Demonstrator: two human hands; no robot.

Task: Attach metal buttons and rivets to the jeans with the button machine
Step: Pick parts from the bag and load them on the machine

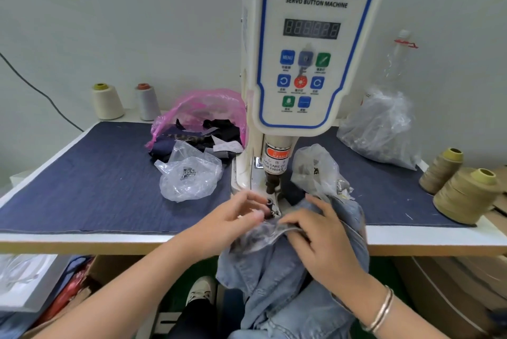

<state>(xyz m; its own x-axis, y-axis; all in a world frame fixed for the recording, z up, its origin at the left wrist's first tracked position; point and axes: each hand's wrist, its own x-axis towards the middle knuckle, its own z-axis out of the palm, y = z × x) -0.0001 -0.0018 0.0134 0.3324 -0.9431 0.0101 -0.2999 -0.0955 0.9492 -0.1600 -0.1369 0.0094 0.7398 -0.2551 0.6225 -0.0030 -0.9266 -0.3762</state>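
Nearest the camera, pale blue denim jeans (277, 278) hang from the tabletop (82, 240) edge into the person's lap, with the waistband area bunched at the lower die of the white servo button machine (310, 45).

Left to right:

- Left hand (233, 218): fingers curled at the die, apparently pinching a small metal part. Blur at the fingertips prevents confirming what this grip holds.
- Machine punch (270, 185): raised, directly above the die and just beside the left fingertips. Pinch hazard, as the warning label states.
- Right hand (318, 231): fingers bent over a fold of the jeans, pressing and gripping it against the tabletop edge.
- Clear plastic bag of metal fasteners (189, 177): lies left of the machine. A second clear bag (318, 171) lies to its right, touching the denim.

Handling judgement: the denim is soft, limp and fairly heavy where it hangs, so it will likely drag off the die unless held. Hold is best taken at the stiffer waistband seam on both sides of the die, with fingers outside the punch path. Fasteners are small, hard and slippery, and call for a fingertip pinch.
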